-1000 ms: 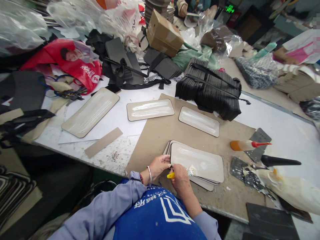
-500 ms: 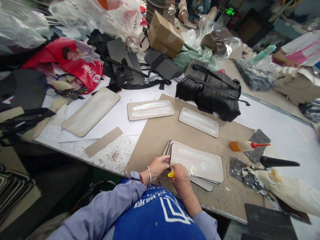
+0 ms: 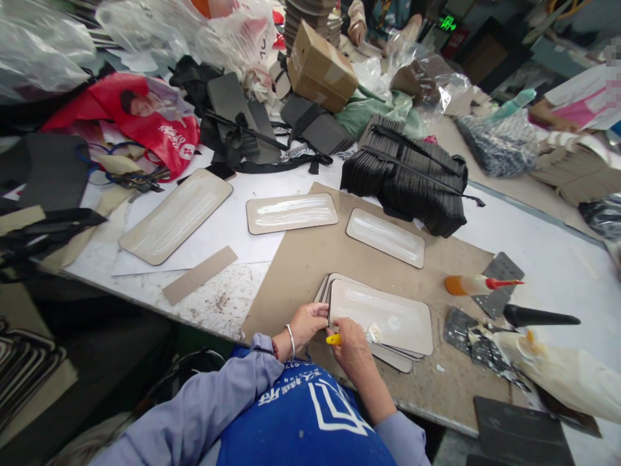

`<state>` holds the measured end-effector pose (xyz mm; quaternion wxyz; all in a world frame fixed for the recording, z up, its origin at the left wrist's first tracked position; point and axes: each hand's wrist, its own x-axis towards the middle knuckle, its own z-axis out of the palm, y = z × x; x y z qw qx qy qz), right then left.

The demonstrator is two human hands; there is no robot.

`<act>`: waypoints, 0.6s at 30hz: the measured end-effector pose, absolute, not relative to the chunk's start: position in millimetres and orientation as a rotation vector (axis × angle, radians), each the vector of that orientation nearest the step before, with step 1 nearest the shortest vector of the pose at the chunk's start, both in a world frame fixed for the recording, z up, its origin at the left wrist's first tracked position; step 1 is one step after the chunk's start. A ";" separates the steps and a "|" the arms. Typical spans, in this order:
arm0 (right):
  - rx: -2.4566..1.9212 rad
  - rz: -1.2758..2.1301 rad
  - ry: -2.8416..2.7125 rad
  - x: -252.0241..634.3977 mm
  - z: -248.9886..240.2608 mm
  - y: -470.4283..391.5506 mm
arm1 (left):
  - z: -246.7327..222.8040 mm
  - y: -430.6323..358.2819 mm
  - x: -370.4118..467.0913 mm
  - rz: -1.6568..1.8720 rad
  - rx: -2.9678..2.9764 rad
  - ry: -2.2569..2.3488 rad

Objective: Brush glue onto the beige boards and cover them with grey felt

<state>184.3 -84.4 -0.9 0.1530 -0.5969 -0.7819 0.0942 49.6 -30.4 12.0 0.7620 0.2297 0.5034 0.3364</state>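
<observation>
A stack of beige rounded rectangular panels (image 3: 395, 358) lies in front of me, its sheets slightly fanned at the left and bottom. White streaks of what looks like glue cover the middle of the top panel (image 3: 383, 310). My left hand (image 3: 310, 323) is closed on that panel's left edge, fingertips at its lower left corner. In my right hand (image 3: 350, 344) is a glue brush with a yellow handle (image 3: 334, 340); its white-caked end (image 3: 373, 332) touches the panel's lower edge. Three similar streaked panels lie beyond: left (image 3: 177, 217), middle (image 3: 292, 213) and right (image 3: 385, 237).
At right are an orange glue bottle (image 3: 468, 285), a black tapered object (image 3: 538, 316) and a glue-smeared plastic bag (image 3: 557, 369). Behind stand a strapped black bundle (image 3: 405, 175) and a cardboard box (image 3: 321, 68). A beige strip (image 3: 200, 275) lies left. Other people work across the table.
Both hands stay almost where they were, still at the stack. The view has shifted very slightly; the panels lie as before.
</observation>
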 end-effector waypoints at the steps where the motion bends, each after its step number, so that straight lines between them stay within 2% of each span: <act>1: -1.704 0.258 -2.258 183.4 -1.3 -84.4 | 12.1 -30.1 50.6 0.738 0.506 1.106; 5: -1.720 0.146 -2.248 183.8 4.9 -84.0 | 10.4 -30.0 56.4 0.742 0.521 1.162; 9: -1.861 -0.078 -2.059 217.6 37.1 -80.3 | 4.0 -31.8 61.2 0.743 0.527 1.245; 18: -2.432 -0.626 -1.451 414.4 144.4 -83.2 | 1.3 -32.6 56.0 0.750 0.536 1.299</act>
